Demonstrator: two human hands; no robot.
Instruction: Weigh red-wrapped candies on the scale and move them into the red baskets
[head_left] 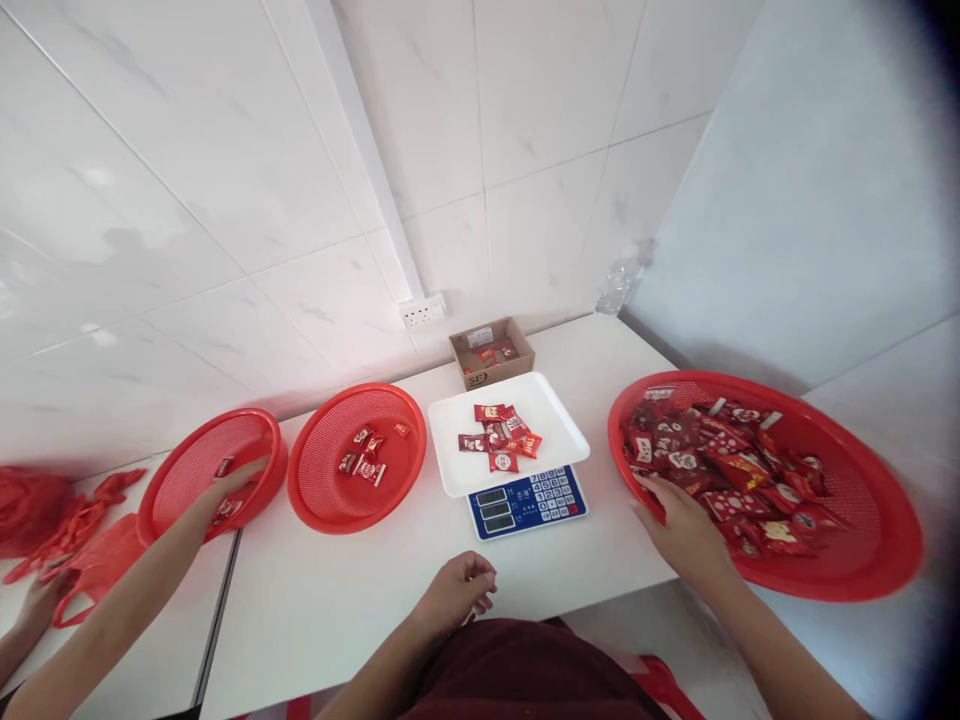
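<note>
My left hand (459, 590) hovers near the table's front edge, fingers curled in, and no object shows in it. At the large red basket (877, 545) on the right, my right hand (686, 535) grips the near left rim, fingertips inside and thumb outside. Many red-wrapped snack packets (720, 465) fill that basket. In front of me stands a blue digital scale (525, 505) under a white tray (454, 470). Several small red snack packets (504, 440) lie grouped on the tray.
Left of the scale, a red basket (319, 510) holds several packets. Another person's hand (244, 475) reaches into a further red basket (176, 480); their other hand (49, 600) touches a red plastic bag (105, 565). A cardboard box (491, 355) and plastic bottle (619, 285) stand by the wall.
</note>
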